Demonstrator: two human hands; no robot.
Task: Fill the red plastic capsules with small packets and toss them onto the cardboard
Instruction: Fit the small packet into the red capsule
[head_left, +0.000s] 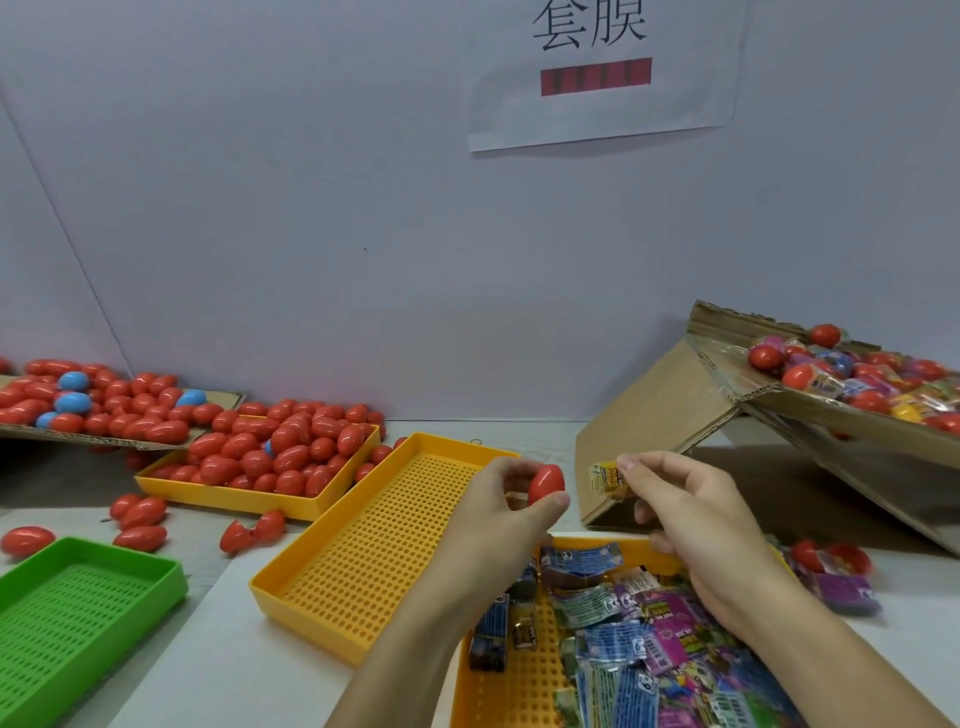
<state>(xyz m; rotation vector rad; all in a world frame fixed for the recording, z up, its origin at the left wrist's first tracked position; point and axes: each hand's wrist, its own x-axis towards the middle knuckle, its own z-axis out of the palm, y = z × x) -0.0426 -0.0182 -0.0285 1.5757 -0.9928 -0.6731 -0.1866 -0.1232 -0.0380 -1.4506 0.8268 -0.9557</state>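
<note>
I held a red capsule (546, 483) in my left hand (511, 512), fingers curled round it and thumb pressed against its lower side, above the near end of an empty yellow perforated tray (374, 540). Just beside it, my right hand (696, 519) pinched a small yellow packet (605, 478) between thumb and forefinger, the packet's end pointing toward the capsule but not touching it. Below my wrists lay another yellow tray (524, 680) heaped with small packets (649, 639) in blue, purple and green wrappers. To my right a tilted cardboard box (660, 410) leaned over the table, its upper side holding filled red capsules mixed with coloured packets (852, 374). To the left, a further yellow tray (249, 499) was piled with red capsules (280, 447), and behind it a flat cardboard sheet (223, 397) carried more red ones with a few blue capsules (72, 402) among them. Loose capsules and one opened pair of halves (252, 532) lay on the table near a green perforated tray (78, 613). A paper sign (597, 78) hung on the wall.
</note>
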